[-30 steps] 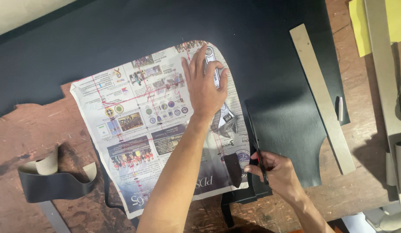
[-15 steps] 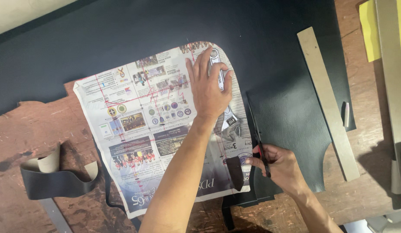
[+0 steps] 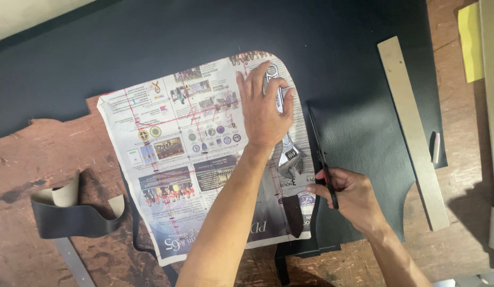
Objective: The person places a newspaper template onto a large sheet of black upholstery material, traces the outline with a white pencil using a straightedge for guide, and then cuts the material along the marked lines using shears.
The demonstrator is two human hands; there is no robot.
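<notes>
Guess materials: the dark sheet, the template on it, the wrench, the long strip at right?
Dark sheet: looks like leather or faux leather, matte with fine grain; cannot tell which. Template: newsprint, thin printed paper with red pen lines. Wrench: shiny bare metal, probably steel. Strip: flat, pale, dull, straight-edged; wood or metal, unclear.

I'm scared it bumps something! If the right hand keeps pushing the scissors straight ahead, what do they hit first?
Probably nothing hard: ahead of the right hand and its black scissors lies only the dark leather-like sheet.
</notes>
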